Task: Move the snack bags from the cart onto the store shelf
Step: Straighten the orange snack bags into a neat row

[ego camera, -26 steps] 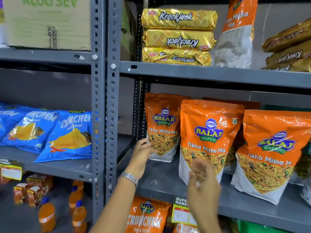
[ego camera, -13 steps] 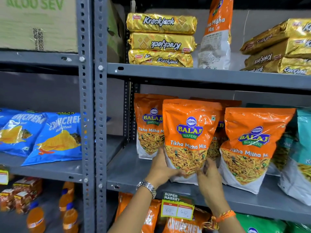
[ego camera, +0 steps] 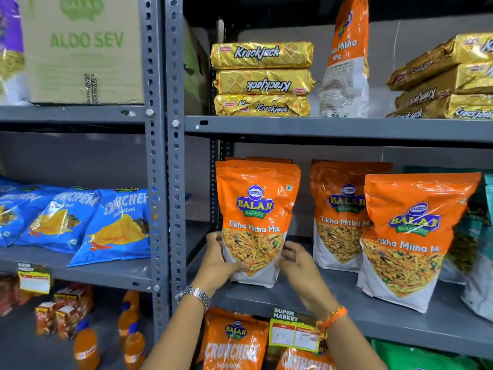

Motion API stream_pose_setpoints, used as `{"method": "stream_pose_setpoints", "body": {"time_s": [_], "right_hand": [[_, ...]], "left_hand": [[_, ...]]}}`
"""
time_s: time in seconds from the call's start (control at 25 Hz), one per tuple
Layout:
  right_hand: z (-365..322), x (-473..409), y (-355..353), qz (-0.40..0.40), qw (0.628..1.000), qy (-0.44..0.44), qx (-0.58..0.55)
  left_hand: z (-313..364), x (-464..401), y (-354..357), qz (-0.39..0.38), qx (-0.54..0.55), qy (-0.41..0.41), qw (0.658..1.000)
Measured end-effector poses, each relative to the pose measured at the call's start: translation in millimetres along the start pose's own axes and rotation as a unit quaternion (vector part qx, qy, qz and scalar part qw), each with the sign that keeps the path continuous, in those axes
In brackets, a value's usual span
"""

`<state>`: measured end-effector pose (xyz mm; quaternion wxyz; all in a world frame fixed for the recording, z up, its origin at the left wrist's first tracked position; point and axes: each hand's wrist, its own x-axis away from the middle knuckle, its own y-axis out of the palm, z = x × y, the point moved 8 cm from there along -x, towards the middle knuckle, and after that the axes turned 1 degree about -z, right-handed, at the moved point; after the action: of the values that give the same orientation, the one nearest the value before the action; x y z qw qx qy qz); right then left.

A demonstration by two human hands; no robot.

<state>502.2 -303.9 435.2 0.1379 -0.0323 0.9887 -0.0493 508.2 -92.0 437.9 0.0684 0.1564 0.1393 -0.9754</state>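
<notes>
An orange Balaji Tikha Mitha Mix snack bag [ego camera: 256, 222] stands upright at the left end of the grey middle shelf [ego camera: 346, 313]. It hides most of another orange bag behind it. My left hand [ego camera: 217, 263] grips its lower left edge. My right hand [ego camera: 300, 263] holds its lower right edge and looks slightly blurred. Two more of the same orange bags [ego camera: 344, 217] [ego camera: 410, 236] stand to the right. The cart is out of view.
Gold Krackjack packs [ego camera: 262, 78] and one tall orange bag [ego camera: 346, 62] fill the shelf above. Blue Crunchem bags [ego camera: 117, 225] lie on the left rack past the grey uprights [ego camera: 174, 182]. A price tag [ego camera: 293, 332] hangs from the shelf lip. Teal bags [ego camera: 480, 236] stand far right.
Both hands closed on the front middle bag and shifted it left, so it now stands in front of the leftmost bag. The view has also drifted right.
</notes>
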Motion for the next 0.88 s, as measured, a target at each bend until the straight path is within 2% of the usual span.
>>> {"method": "stream_pose_setpoints", "body": {"time_s": [0.2,0.28,0.36,0.56,0.88], "right_hand": [[-87.5,-42.1,-31.7,0.079,0.989,-0.089,-0.082],[-112.1,-62.1,-29.4,0.067,0.982,-0.085,-0.155],[-128.5,-75.4,-20.5,0.051,0.980,-0.067,-0.182],[-138.2,-93.5,-13.3,0.086,0.979,-0.055,-0.179],[-131.5,-95.7,-13.3,0.070,0.979,-0.056,-0.181]], "left_hand": [[0.4,5.1,-2.1,0.001,-0.015,-0.002,1.000],[7.7,8.8,1.2,-0.004,-0.042,0.006,0.999],[9.0,10.3,1.6,0.005,-0.064,0.006,0.998],[11.5,13.4,-7.8,0.016,-0.063,-0.006,0.998],[7.8,14.1,-7.4,0.019,-0.067,-0.016,0.997]]}}
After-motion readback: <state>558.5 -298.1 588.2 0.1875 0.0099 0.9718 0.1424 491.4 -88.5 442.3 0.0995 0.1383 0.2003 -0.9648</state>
